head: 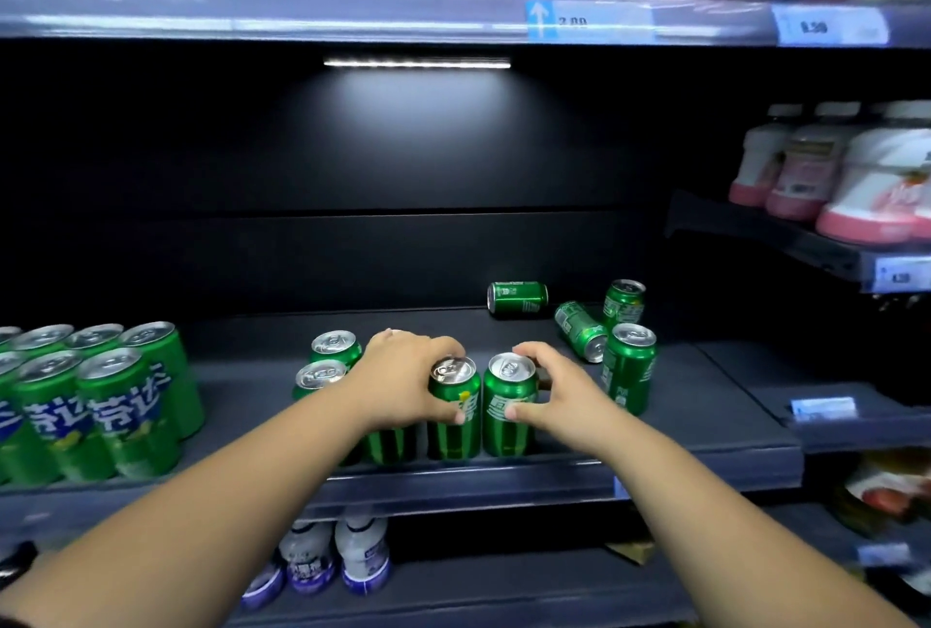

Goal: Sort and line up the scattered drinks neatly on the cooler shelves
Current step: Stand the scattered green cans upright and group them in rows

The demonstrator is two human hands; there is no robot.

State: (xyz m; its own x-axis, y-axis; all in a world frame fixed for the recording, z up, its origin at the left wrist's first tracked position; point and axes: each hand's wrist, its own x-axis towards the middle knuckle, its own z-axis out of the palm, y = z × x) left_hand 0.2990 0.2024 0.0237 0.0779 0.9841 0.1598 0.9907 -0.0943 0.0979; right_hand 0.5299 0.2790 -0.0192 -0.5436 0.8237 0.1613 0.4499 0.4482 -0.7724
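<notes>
A: Which step?
B: Front row, near edge of the shelf (554,476): I'm squaring two cans. My left hand (403,380) grips the left can (453,431), my right hand (559,395) the right can (506,431), thumbs in front, fingers curled behind.
A: Next?
B: I'd nudge them flush, then stand up the tipped cans (517,297) far right.

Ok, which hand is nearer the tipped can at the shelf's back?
Right. The right hand, gripping an upright can, is in front of the tipped can; the left hand, gripping the next upright can, is farther off to the left.
</notes>
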